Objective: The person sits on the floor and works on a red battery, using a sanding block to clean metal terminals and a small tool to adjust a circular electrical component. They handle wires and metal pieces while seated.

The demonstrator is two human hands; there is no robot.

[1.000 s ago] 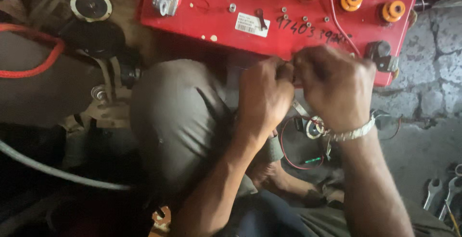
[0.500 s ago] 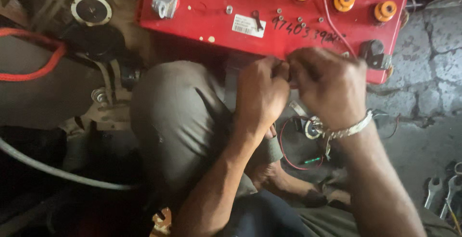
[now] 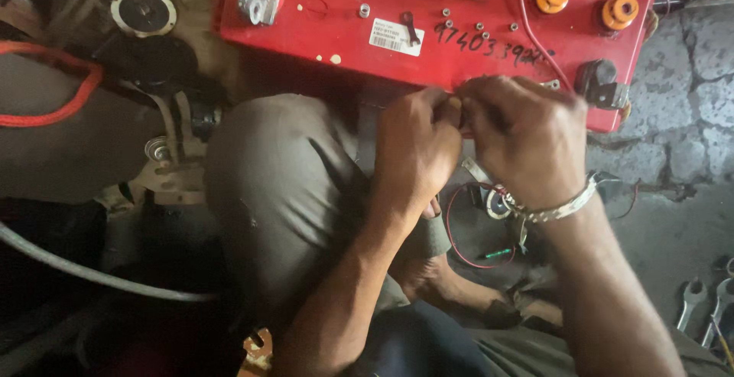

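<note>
Left hand and right hand: drifting slightly up toward the red battery edge, fingertips pressing closer together; view shifting marginally.

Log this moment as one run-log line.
left hand pinching small part, unclear | right hand closed on same part | red battery behind | spanners lower right

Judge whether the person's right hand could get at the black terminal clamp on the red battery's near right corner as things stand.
Probably yes: the right hand is just beside the black terminal clamp on the red battery, nothing between them, though its fingers are busy pinching something small with the left hand.
</note>
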